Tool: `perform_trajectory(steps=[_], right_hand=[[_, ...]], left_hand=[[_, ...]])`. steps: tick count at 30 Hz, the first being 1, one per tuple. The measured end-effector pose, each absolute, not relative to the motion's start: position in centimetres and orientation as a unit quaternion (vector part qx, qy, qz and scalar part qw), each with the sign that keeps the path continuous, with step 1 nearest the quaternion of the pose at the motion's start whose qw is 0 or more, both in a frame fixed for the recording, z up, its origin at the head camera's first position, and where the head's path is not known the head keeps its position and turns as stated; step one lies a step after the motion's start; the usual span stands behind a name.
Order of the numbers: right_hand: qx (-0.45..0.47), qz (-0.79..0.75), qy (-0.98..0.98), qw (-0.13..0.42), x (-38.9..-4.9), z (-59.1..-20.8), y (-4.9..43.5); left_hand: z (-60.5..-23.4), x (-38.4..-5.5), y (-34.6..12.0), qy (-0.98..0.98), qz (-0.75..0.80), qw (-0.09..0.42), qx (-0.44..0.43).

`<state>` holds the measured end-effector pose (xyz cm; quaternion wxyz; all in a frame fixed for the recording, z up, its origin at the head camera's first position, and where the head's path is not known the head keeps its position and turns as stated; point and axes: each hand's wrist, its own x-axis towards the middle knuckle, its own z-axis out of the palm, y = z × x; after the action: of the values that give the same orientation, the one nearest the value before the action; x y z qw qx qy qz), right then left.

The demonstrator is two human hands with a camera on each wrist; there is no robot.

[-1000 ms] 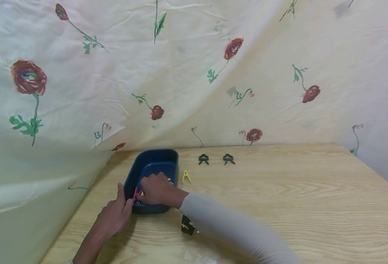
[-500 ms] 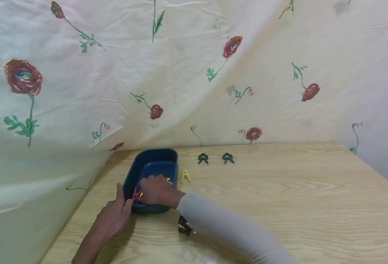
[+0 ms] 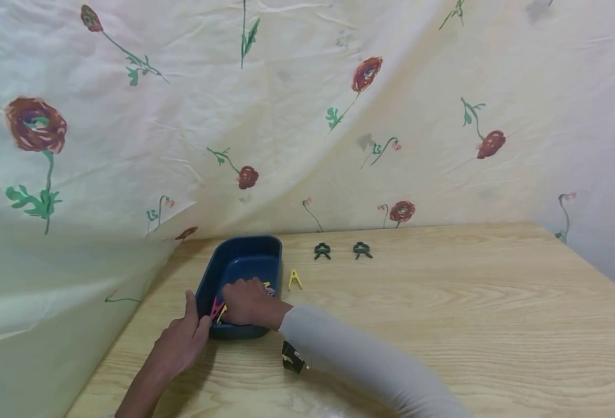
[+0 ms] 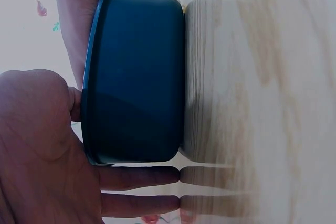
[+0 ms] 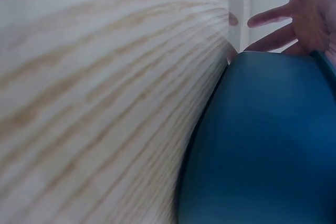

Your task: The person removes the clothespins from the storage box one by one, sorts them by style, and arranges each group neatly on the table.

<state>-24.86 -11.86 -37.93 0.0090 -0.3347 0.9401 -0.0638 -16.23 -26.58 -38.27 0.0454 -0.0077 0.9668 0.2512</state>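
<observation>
In the head view, a deep blue tub (image 3: 241, 332) stands on the table's left side. My left hand (image 3: 179, 342) holds its near left corner; in the left wrist view the thumb hooks over the rim while straight fingers (image 4: 139, 177) reach down outside the wall. Near that thumb, a red clothespin (image 3: 215, 309) shows inside the tub. My right hand (image 3: 247, 302) reaches over the right wall into the tub with bent fingers. Beside its fingertips lies a yellow clothespin (image 3: 222, 314). I cannot tell whether it holds anything, since its palm side is hidden.
Right of the tub lies another yellow clothespin (image 3: 294, 280). Two dark green clips, a left one (image 3: 322, 251) and a right one (image 3: 362, 250), lie farther back. Small yellow and purple pieces (image 3: 268, 288) show behind the right wrist. A flowered cloth (image 3: 307, 145) hangs behind the table.
More of the yellow clothespin beside my right fingertips shows now, and that hand has shifted only slightly. My left hand keeps its place on the tub.
</observation>
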Motion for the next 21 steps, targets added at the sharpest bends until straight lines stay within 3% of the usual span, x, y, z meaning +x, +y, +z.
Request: perform_trajectory(steps=[21], right_hand=[[-0.312,-0.048,0.949,0.009,-24.99,-38.13,-11.86]], left_hand=[[-38.28,-16.21,-26.4,0.963,0.265,0.054,-0.017]])
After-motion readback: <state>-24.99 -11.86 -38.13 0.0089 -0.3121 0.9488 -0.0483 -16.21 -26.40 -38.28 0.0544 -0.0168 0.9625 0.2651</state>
